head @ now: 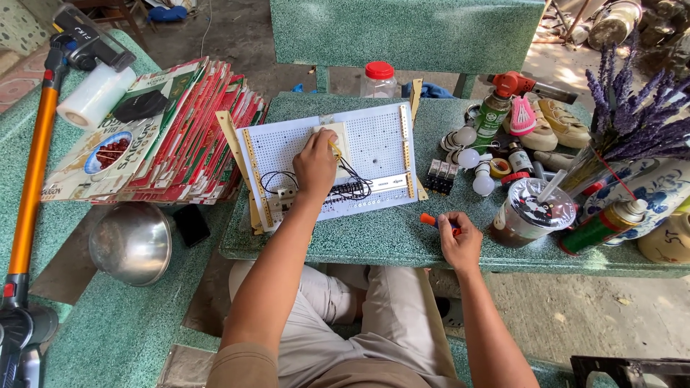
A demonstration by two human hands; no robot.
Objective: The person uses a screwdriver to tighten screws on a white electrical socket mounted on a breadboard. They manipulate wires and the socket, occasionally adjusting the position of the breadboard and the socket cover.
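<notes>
My left hand (315, 164) rests on a white perforated board (374, 144), fingers pressing a cream switch plate (339, 136) with a small yellow part by the thumb. Black wires (356, 188) loop across the board below the hand, near a grey breaker block (284, 197). My right hand (458, 241) lies on the green stone table (374, 237) to the right of the board, closed around a small tool with an orange tip (429, 220).
A stack of red and green cartons (180, 136) lies left of the board. A metal bowl (131, 243) and a vacuum's orange tube (32, 172) are further left. Bulbs (471, 158), a lidded drink cup (530, 212), spray cans (600, 226), shoes and a vase of purple flowers (632, 122) crowd the right.
</notes>
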